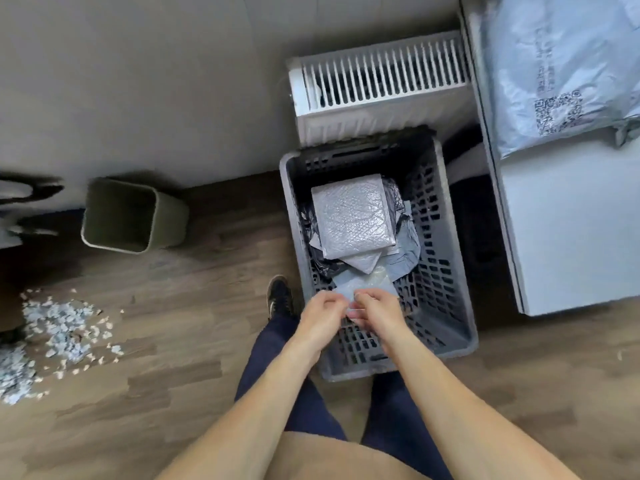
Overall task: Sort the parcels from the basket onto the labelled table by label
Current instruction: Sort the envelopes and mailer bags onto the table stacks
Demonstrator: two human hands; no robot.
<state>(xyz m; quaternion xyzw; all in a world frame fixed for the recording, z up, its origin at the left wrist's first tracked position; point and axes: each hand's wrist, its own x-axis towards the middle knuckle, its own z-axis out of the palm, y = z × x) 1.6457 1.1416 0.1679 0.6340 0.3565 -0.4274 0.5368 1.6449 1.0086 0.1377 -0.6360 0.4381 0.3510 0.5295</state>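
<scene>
Your white counter (561, 237) on the right carries a pale grey poly mailer (554, 64) with a printed code. Your grey slotted basket (450, 258) on the floor holds a silvery bubble mailer (349, 216) lying on crumpled bags (407, 249) and, nearer you, a small pale parcel (367, 285), partly clear and crinkled. Your left grip (322, 313) and right grip (377, 313) both pinch its near edge inside the basket

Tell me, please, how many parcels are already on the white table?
1: a large grey poly bag lies at the far end of the table. More may sit beyond the frame's right edge.
</scene>
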